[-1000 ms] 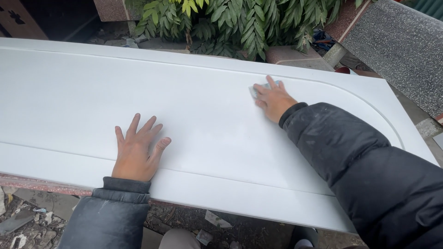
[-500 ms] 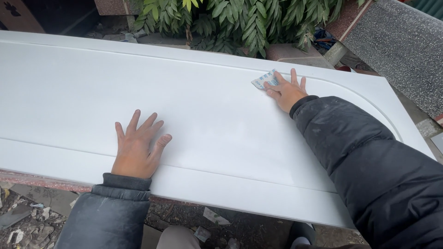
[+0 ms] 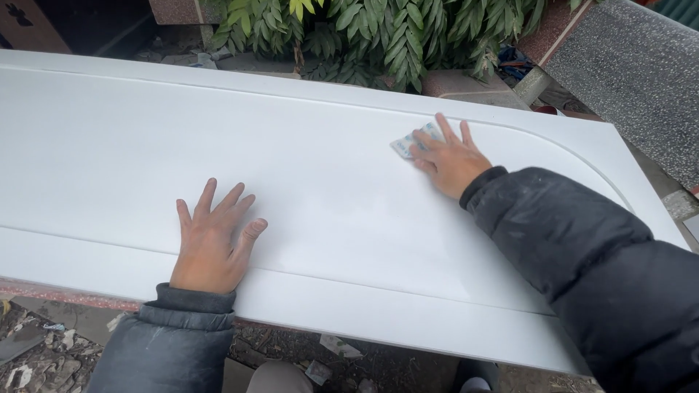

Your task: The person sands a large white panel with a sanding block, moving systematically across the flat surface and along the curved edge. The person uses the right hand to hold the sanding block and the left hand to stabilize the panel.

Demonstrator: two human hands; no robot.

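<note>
The right hand (image 3: 445,156) lay flat, fingers spread only a little, pressing a small pale sheet of sandpaper (image 3: 408,143) against the white panel (image 3: 109,145); the sheet showed just beyond the fingertips, on the side towards the far edge, and most of it was hidden under the palm. The left hand (image 3: 211,240) lay fully open and empty, fingers fanned wide, palm down on the panel close to the near edge, well apart from the right hand. A shallow curved groove ran just beyond and to the outer side of the right hand. Done well, the rubbing would seem to call for even pressure through flat fingers, the sheet kept wholly under them, and the left hand bearing down to steady the panel. Leafy green plants (image 3: 364,36) stood past the far edge.
</note>
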